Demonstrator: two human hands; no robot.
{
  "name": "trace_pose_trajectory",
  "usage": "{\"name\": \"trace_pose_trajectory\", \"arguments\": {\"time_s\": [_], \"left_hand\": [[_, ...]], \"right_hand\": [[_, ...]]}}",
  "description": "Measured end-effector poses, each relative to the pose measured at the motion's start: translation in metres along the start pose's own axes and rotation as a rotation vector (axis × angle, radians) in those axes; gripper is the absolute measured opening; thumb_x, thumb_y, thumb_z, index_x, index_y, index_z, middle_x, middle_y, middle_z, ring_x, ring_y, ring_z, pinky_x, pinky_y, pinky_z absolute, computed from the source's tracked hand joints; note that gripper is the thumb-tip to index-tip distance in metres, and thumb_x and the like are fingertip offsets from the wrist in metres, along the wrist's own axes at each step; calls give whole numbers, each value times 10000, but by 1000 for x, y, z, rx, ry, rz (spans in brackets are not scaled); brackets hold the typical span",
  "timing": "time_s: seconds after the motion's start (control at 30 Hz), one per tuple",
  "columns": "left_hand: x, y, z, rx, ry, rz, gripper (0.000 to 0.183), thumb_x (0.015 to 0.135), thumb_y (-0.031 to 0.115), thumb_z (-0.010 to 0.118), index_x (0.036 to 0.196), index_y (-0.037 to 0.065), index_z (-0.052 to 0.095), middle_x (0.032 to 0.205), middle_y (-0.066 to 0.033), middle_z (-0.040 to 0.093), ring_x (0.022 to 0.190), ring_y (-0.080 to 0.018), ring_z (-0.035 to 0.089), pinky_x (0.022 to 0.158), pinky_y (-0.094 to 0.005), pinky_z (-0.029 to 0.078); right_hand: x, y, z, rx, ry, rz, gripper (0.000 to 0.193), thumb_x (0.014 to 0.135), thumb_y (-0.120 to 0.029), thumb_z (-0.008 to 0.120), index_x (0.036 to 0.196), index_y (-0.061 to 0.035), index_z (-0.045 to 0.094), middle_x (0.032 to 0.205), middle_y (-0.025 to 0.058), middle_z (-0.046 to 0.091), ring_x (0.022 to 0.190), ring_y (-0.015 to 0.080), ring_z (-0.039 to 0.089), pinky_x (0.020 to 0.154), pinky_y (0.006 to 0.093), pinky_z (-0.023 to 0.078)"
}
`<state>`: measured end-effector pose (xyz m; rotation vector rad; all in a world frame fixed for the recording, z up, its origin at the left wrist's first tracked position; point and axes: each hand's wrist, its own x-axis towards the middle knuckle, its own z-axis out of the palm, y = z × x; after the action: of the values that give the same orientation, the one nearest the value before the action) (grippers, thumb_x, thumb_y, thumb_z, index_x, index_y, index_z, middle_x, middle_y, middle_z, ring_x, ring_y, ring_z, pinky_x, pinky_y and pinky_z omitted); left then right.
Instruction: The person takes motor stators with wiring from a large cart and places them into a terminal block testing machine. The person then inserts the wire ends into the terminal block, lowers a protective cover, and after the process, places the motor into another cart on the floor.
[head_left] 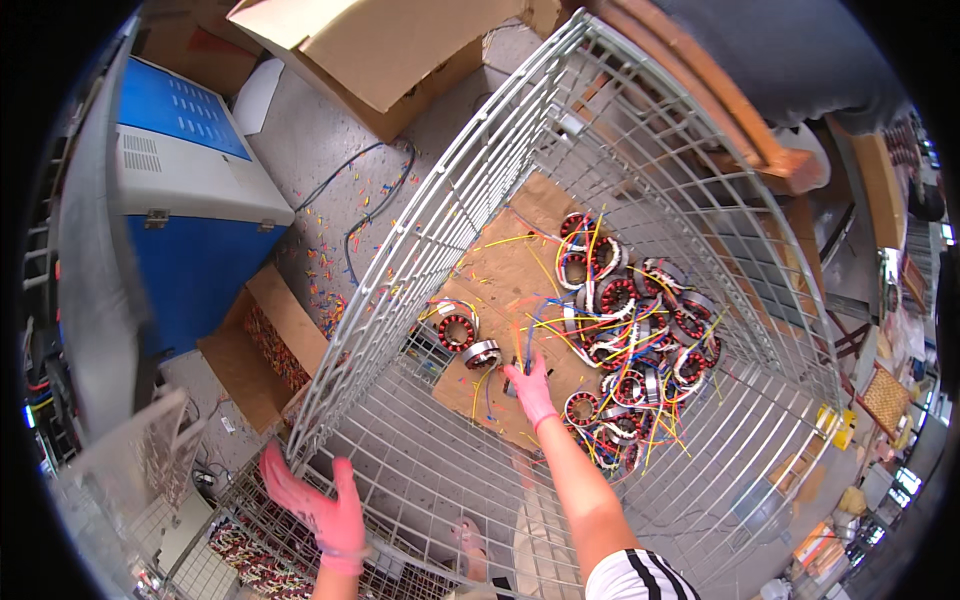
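Note:
My right hand (535, 392), in a pink glove, reaches down into a wire mesh cage (590, 30). Its fingers close round a motor stator (511, 386), mostly hidden by the glove, with blue and orange wires rising beside it. Just left of that hand, a stator lies tilted with its steel side showing (482, 354), and another shows its red-wound ring (456, 333). A heap of several stators (618, 295) with yellow, red, blue and white leads lies to the right. Also gloved in pink, my left hand (318, 505) is at the cage's near left side, fingers spread and holding nothing.
Brown cardboard (510, 262) lines part of the cage floor. Outside to the left stand a blue and white machine cabinet (200, 190) and an open carton (262, 350) of small coloured bits. A large cardboard box (390, 60) is at the back; a black cable (375, 205) crosses the floor.

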<state>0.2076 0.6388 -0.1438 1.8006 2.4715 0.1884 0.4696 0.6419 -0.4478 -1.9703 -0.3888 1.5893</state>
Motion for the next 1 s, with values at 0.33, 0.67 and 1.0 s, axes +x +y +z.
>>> {"name": "trace_pose_trajectory", "arguments": {"time_s": [0.33,0.67,1.0], "left_hand": [[-106,36,-96,-626,-322,491,884,697,394,812,1378,19,391,1364,-206,450,1239,-367,448,1055,-477,347],[-208,-105,-300,-1878,-635,-143,862,641,313,891,1308,4,440,1128,-91,626,1063,-229,614,911,-371,507],[-308,-285,-362,-1948,115,-54,864,834,407,702,1448,-5,255,1422,-158,386,1305,-282,426,1114,-416,336]], "right_hand": [[-326,-160,-46,927,-713,400,530,970,-439,476,1260,5,488,1254,114,568,1147,250,560,1030,433,417],[-594,-227,39,-309,-880,-759,602,881,-409,645,1322,-32,483,1227,173,580,1114,218,571,953,343,444],[-762,-177,142,-1037,-1181,-970,575,886,-490,602,1114,34,551,880,165,677,738,235,673,676,360,510]]}}
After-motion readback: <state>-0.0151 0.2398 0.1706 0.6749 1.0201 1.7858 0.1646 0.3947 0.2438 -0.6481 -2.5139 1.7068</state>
